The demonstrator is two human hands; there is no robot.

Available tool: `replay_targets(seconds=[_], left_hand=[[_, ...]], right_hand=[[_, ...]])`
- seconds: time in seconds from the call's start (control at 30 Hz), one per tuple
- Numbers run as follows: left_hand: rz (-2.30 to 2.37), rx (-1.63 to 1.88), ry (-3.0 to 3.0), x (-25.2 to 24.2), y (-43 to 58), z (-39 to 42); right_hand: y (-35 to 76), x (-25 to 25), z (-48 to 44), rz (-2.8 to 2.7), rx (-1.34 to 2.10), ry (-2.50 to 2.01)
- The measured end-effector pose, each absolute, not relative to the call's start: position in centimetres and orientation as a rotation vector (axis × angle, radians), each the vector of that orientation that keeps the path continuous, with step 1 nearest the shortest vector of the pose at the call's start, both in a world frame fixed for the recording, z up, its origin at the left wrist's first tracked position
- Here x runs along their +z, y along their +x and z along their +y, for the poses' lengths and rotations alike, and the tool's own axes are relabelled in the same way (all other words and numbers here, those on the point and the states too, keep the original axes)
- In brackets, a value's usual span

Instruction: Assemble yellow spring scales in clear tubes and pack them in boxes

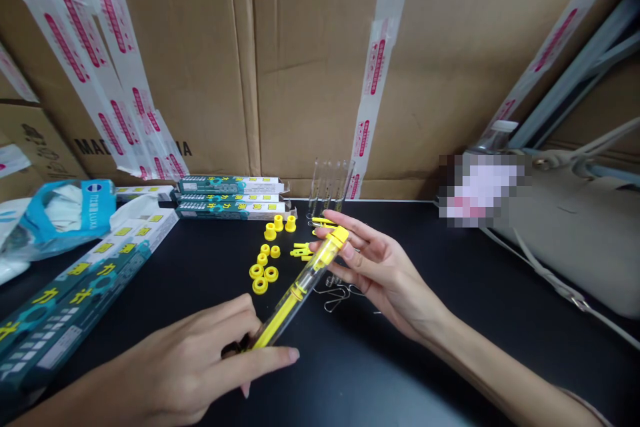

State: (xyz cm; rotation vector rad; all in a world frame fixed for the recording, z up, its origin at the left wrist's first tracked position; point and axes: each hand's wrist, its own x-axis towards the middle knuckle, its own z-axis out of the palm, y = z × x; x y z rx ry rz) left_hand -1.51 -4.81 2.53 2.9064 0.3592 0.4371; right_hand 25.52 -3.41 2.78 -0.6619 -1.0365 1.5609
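Observation:
A clear plastic tube [306, 280] with a yellow rod inside and a yellow cap at its far end runs slantwise between my hands. My left hand [200, 360] is closed around its near end, thumb stretched along the tabletop. My right hand [375, 267] grips the capped far end with its fingertips. Just beyond lie several yellow ring-shaped pieces [264, 272], yellow clip pieces [301, 251] and thin wire springs [337, 297] on the black tabletop [400, 373].
Flat teal and white boxes [230, 197] are stacked at the back; more boxes [65, 300] lie at the left beside a blue plastic bag [60, 213]. Empty clear tubes [330, 187] lean on the taped cardboard wall [310, 60]. A grey bag [575, 227] fills the right.

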Motion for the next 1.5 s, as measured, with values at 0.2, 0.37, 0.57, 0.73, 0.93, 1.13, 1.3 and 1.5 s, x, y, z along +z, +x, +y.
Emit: replay_targets(seconds=[0.2, 0.37, 0.57, 0.73, 0.93, 1.13, 1.3, 1.5], left_hand=[[0.616, 0.611, 2.589, 1.4, -1.8, -4.9], [0.831, 0.735, 2.408, 0.3, -1.7, -4.6], [0.804, 0.689, 2.406, 0.7, -1.7, -4.6], [0.575, 0.623, 2.7, 1.8, -1.4, -5.0], [0.385, 0.542, 2.918, 2.1, -1.4, -5.1], [0.374, 0.557, 2.962, 2.2, -1.3, -5.1], [0.365, 0.56, 2.962, 2.2, -1.3, -5.2], [0.386, 0.527, 2.982, 2.1, -1.4, -5.2]], right_hand=[[25.7, 3.1, -3.3, -1.023, 1.608, -0.6], [25.8, 3.1, -3.0, -0.958, 1.652, -0.555], [25.7, 2.6, -3.0, -0.986, 1.643, -0.555], [25.3, 2.5, -3.1, -0.982, 1.613, -0.579], [24.7, 2.1, -3.2, -0.949, 1.617, -0.576], [24.5, 1.6, -3.2, -0.914, 1.608, -0.571], [24.3, 1.6, -3.2, -0.897, 1.618, -0.547], [24.3, 1.6, -3.3, -0.892, 1.616, -0.55]])
